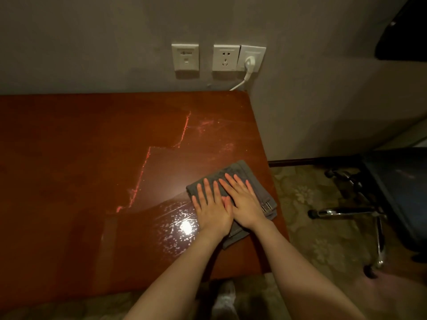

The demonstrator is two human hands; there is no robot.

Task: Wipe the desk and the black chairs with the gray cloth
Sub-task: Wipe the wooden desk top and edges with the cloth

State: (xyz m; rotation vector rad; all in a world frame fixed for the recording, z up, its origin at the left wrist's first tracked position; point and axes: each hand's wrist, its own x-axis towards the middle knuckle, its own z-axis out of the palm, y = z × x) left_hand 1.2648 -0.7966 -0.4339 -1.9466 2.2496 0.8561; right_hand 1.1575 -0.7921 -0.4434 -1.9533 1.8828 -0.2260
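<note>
The gray cloth (239, 170) lies folded near the right edge of the desk (92, 162), centre-right of the frame, pressed flat under the left hand (211, 210) and right hand (245, 204), fingers straight, gripping nothing. A black chair (399, 181) stands at right; wall sockets (226, 57), upper centre, bear markings too blurred to read.
</note>
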